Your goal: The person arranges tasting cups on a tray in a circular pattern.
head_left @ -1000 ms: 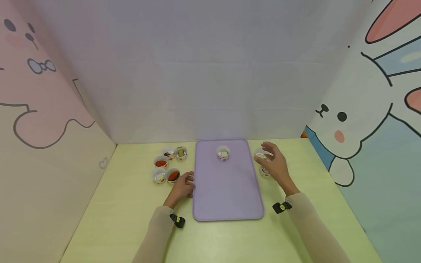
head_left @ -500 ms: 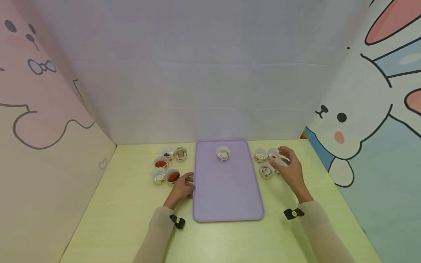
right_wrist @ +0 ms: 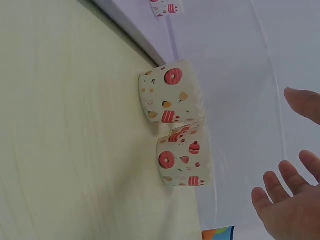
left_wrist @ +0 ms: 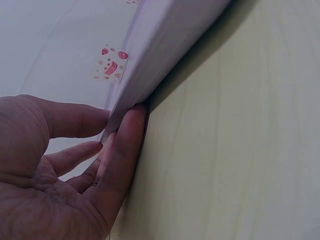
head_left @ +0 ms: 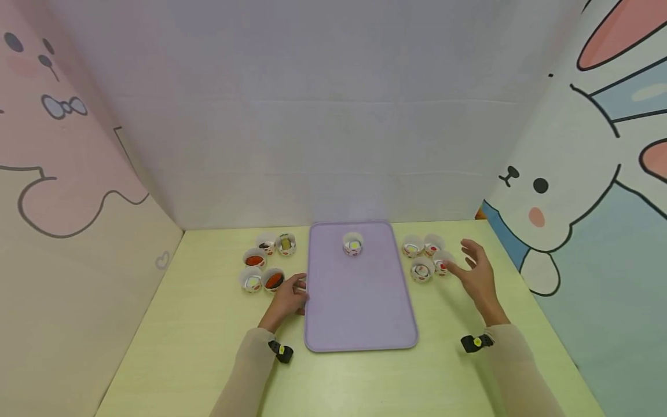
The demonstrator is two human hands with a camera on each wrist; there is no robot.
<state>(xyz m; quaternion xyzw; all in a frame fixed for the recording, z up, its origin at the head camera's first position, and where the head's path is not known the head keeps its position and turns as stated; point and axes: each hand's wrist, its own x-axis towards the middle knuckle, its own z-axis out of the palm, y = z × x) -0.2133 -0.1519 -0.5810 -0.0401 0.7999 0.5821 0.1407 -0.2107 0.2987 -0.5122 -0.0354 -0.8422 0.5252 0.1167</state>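
A purple tray (head_left: 359, 301) lies on the table. My left hand (head_left: 288, 298) pinches its left rim; in the left wrist view thumb and finger meet at the tray wall (left_wrist: 155, 55). One paper cup (head_left: 352, 251) with a pale yellow-and-white item stands at the tray's far end. To the right of the tray, several patterned paper cups stand close together, among them the nearest cup (head_left: 444, 256). My right hand (head_left: 478, 281) hovers just right of that cup with spread fingers and nothing held. In the right wrist view the hand is apart from the cups (right_wrist: 172, 95).
Left of the tray, beside my left hand, stands another cluster of paper cups (head_left: 253, 250), some with red, dark or pale contents. A pale wall (head_left: 333, 174) rises behind the table (head_left: 208, 347), with printed side walls left and right.
My right hand has moved right and toward me, away from above the right-hand cups, uncovering them. My left hand stays at the tray's rim.
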